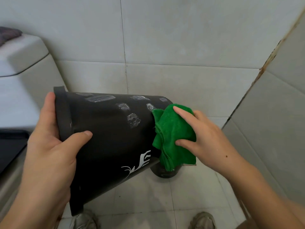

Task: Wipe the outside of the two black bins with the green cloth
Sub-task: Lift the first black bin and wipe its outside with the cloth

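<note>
From the head view, my left hand [49,138] grips the rim of the black bin [105,139], holding it tipped sideways above the floor so my right hand [203,134], fingers pinching the bunched green cloth [175,136], can reach its base end; grey smudges mark the bin's side.

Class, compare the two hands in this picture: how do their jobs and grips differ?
The left hand grips the bin at its rim, thumb curled over the outside wall; the right hand pinches the cloth. The left hand steadies the tilted bin near its open end; the right hand presses the cloth against its base end. Both are bare.
</note>
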